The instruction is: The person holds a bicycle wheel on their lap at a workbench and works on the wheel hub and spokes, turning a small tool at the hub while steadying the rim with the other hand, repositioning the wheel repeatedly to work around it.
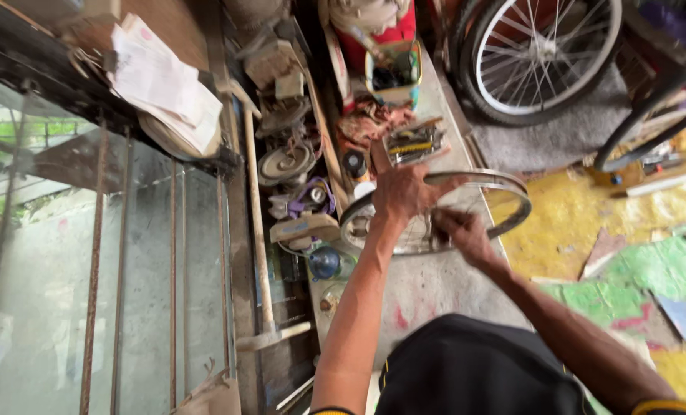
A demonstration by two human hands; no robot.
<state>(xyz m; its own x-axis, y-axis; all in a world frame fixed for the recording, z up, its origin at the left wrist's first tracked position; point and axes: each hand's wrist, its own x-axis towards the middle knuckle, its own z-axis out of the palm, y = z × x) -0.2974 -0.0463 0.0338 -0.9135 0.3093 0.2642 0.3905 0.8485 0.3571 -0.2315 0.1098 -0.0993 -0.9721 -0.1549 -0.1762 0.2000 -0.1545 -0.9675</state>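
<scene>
Wheel rim (504, 188), centre frame: left hand (404, 192) clamps its near edge, right hand (462, 234) pinches at the spokes (416, 234) (tool not discernible). Judged mid spoke adjustment; next move needs steady rim, small turns.

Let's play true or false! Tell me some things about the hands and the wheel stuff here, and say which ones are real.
1. The left hand holds the metal wheel rim at its top edge. True.
2. The right hand is far from the rim. False: it is at the rim's spokes.
3. A spoked bicycle wheel stands behind the rim. True.
4. The floor on the right is plain white. False: it shows yellow and green patches.
</scene>
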